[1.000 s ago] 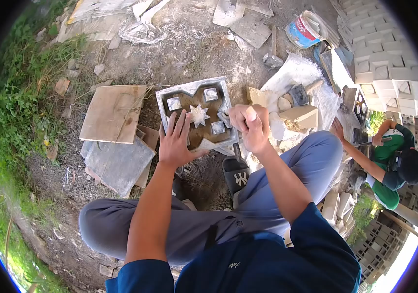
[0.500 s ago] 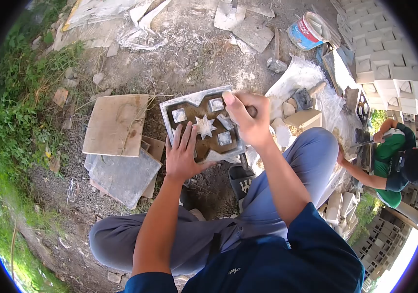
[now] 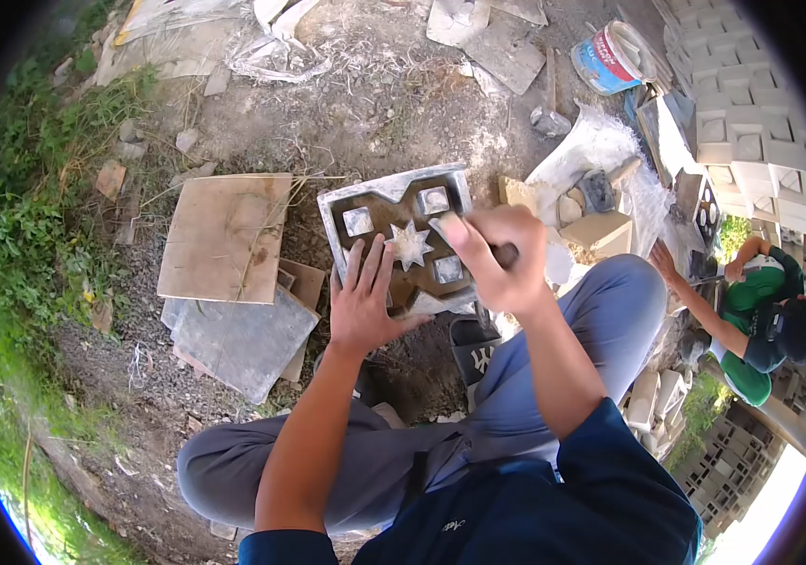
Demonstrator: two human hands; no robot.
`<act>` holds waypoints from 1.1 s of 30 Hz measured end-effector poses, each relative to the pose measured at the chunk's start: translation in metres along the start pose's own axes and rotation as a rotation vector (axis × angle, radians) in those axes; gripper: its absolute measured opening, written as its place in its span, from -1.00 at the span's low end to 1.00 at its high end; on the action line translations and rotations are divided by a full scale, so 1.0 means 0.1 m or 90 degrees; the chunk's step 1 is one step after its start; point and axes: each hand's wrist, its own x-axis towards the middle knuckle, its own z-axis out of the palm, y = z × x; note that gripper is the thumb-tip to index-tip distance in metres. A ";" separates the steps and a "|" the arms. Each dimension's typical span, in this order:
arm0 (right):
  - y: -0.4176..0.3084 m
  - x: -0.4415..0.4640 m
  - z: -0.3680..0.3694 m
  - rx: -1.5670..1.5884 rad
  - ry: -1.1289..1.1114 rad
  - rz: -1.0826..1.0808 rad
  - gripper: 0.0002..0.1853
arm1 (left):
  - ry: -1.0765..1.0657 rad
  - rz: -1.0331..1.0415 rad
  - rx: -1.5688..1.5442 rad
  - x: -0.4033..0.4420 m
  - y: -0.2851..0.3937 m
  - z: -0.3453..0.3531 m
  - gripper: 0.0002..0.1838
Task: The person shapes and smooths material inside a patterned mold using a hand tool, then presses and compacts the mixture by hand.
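Observation:
A grey, dust-coated mould (image 3: 393,179) with a star-shaped core and square blocks inside lies tilted in front of my legs. My left hand (image 3: 362,306) rests on its near left side, fingers spread flat over the rim and thumb out along the near edge. Over the mould's right side, my right hand (image 3: 506,254) is closed around a small hand tool with a dark round handle end (image 3: 506,255). Most of that tool is hidden by my fingers, so I cannot tell its exact kind.
Stacked boards (image 3: 224,235) lie on the left. A paint bucket (image 3: 613,58) stands at the far right, near a white plastic sheet (image 3: 586,141) with stones. Light blocks (image 3: 751,113) are piled on the right. A co-worker in green (image 3: 751,301) works at the right edge.
My right hand has moved slightly right and down relative to the mould. My left hand stays on the mould's side. The whole view has shifted a little.

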 end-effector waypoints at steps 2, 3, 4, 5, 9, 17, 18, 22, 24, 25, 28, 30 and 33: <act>-0.14 0.00 -0.11 0.036 -0.057 -0.045 -0.44 | 0.022 0.006 -0.009 0.00 -0.04 0.02 0.42; -0.13 -0.02 -0.11 0.050 -0.037 0.046 -0.42 | 0.043 0.025 -0.021 -0.02 -0.02 0.04 0.42; 0.02 -0.03 -0.08 0.029 -0.028 0.078 -0.41 | 0.033 0.018 -0.019 -0.01 -0.01 0.04 0.43; 0.16 -0.02 -0.05 0.006 -0.016 0.104 -0.39 | 0.037 0.021 -0.021 0.00 0.01 0.03 0.43; -0.05 -0.18 -0.21 0.134 -0.159 -0.122 -0.42 | -0.004 -0.013 -0.006 -0.01 -0.02 0.01 0.43; -0.07 -0.37 -0.22 0.113 -0.190 -0.097 -0.39 | 0.045 0.010 -0.012 -0.04 -0.03 0.04 0.41; 0.03 -0.40 -0.30 0.106 -0.202 -0.092 -0.41 | 0.048 0.013 -0.024 -0.03 -0.02 0.02 0.41; 0.02 -0.32 -0.31 0.077 -0.149 -0.049 -0.38 | 0.051 0.022 -0.018 -0.05 0.02 0.04 0.40; -0.08 -0.38 -0.37 0.145 -0.197 -0.112 -0.41 | 0.054 0.026 -0.003 -0.03 -0.01 0.02 0.40; -0.02 -0.42 -0.35 0.151 -0.198 -0.103 -0.41 | 0.045 0.020 -0.005 -0.07 -0.01 0.03 0.40; 0.06 -0.32 -0.39 0.048 -0.124 0.052 -0.40 | 0.041 0.019 0.001 -0.04 0.02 0.02 0.41; -0.08 -0.35 -0.39 0.092 -0.144 -0.040 -0.40 | 0.051 0.028 0.003 0.00 0.03 -0.01 0.41; 0.01 -0.42 -0.40 0.127 -0.128 -0.036 -0.36 | 0.018 0.017 0.022 -0.11 0.04 0.01 0.42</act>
